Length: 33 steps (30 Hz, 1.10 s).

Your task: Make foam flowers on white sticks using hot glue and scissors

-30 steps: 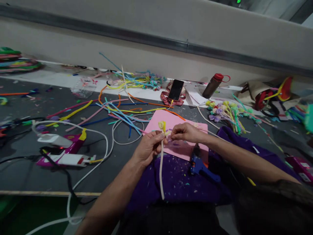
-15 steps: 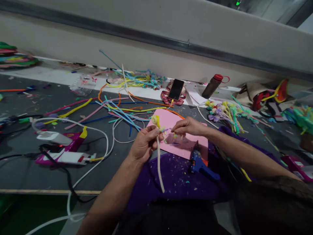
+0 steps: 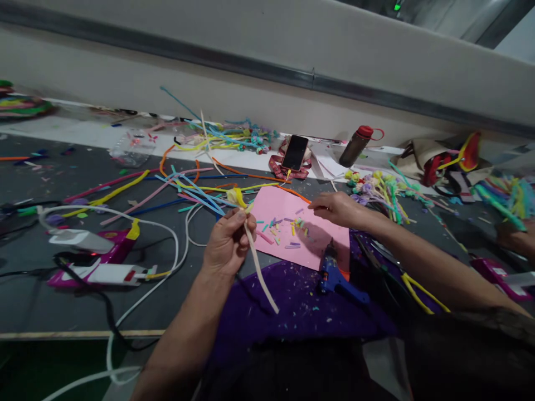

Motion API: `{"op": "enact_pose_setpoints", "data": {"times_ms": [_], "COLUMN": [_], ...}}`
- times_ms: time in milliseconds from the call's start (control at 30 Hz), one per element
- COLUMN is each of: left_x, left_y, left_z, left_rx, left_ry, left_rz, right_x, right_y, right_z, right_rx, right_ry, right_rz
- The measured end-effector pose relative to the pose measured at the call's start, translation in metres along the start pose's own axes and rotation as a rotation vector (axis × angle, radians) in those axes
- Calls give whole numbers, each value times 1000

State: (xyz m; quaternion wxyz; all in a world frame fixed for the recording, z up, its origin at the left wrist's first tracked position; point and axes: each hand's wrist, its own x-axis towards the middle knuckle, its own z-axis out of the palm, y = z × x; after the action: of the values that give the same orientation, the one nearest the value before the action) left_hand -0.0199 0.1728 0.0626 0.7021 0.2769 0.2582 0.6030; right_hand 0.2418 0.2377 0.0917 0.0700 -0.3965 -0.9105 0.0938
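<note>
While the left hand (image 3: 228, 242) pinches a cream stem (image 3: 259, 270) topped by a yellow bud (image 3: 234, 196), the flower looks barely begun; the right hand (image 3: 334, 207), fingers loosely curled and holding nothing visible, rests on pink foam (image 3: 317, 245) strewn with scraps (image 3: 284, 228); finished flowers (image 3: 382, 189) lie beyond.

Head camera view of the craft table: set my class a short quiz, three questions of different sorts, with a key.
1. True or false: the left hand grips a cream strip topped by a yellow flower.
2. Where is the right hand? A) on the phone B) at the far edge of the pink sheet C) around the blue glue gun
3. Fill in: the small cut pieces lie on the ____ sheet.

Key: 1 true; 2 B; 3 pink. The right hand looks pinched over the sheet, but whether it holds anything cannot be made out.
</note>
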Motion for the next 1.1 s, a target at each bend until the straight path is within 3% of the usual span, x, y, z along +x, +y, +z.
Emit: {"op": "enact_pose_setpoints", "data": {"times_ms": [133,300,600,800,867,1000,1100], "left_x": [0,-1,-4,-3,-3,-3,-3], "left_y": [-11,-18,-22,-22,-22,-22,-23], "left_z": [3,7,9,10,10,9,10], "left_rx": [69,153,221,214,223,243,256], "left_ry": [-7,-1,-21,-18,-24,-14,-20], "left_rz": [-91,-176,-247,-248,-257,-249,-258], "right_x": [0,4,6,1,1,2,0], "right_y": [-15,-21,-25,-36,-34,-27,-31], "right_z": [-3,-1,0,-17,-13,0,0], "right_rx": [76,204,322,417,377,191,292], "right_ry": [16,120,207,414,368,154,234], "right_rz": [-122,-14,-149,-104,-87,-85,-19]}}
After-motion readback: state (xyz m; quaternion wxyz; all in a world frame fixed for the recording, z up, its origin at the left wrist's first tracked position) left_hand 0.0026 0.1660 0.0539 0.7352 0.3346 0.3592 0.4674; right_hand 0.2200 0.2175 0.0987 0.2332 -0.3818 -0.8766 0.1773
